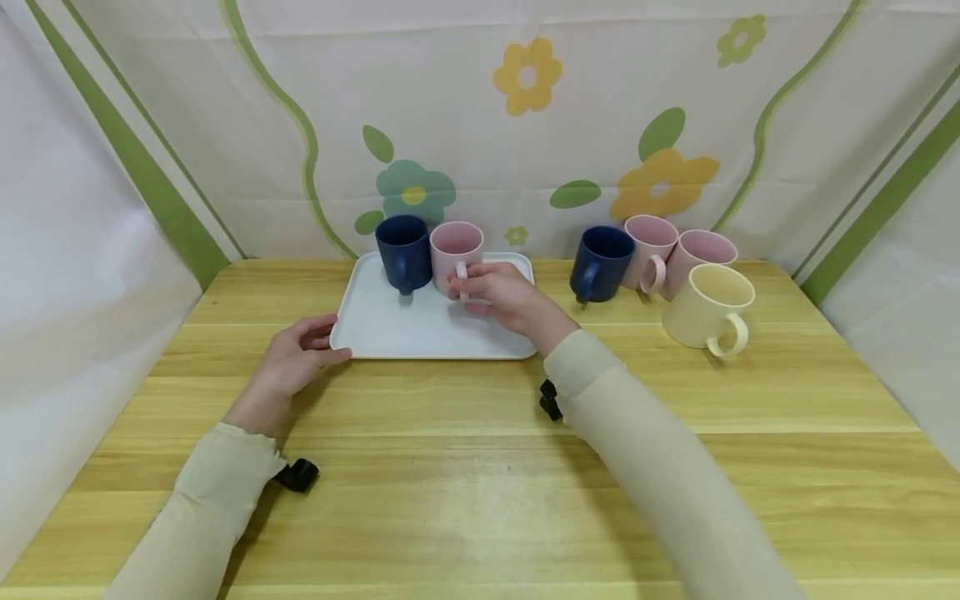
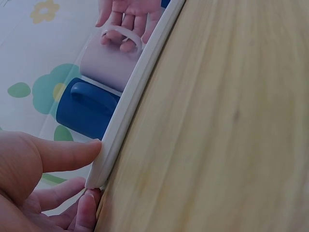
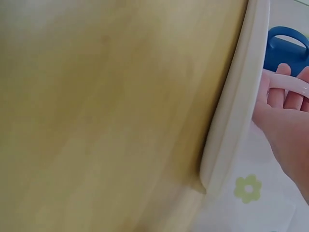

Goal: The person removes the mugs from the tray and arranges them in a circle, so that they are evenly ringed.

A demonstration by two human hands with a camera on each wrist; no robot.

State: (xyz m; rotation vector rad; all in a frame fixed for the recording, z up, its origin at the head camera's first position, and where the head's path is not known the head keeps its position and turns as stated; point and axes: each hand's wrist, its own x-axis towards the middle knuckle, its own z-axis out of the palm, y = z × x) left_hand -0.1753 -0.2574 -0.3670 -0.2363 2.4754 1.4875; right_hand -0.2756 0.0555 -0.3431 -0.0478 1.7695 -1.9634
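At the back left of the table lies a white tray [image 1: 390, 333]. On it a dark blue mug [image 1: 405, 250] and a pink mug [image 1: 452, 242] stand upright side by side, handles toward the front. My right hand [image 1: 510, 296] holds the pink mug, its fingers hooked through the handle [image 3: 292, 84]. At the tray's near left corner my left hand [image 1: 292, 358] pinches the edge. In the left wrist view its thumb [image 2: 72, 153] lies on the rim, with other fingers curled round the corner below.
Right of the tray stand another dark blue mug [image 1: 602, 258], two pink mugs [image 1: 651, 242] close together and a cream mug [image 1: 705, 312] in front of them. A flowered cloth [image 1: 465, 125] hangs behind the wooden table [image 1: 450, 467].
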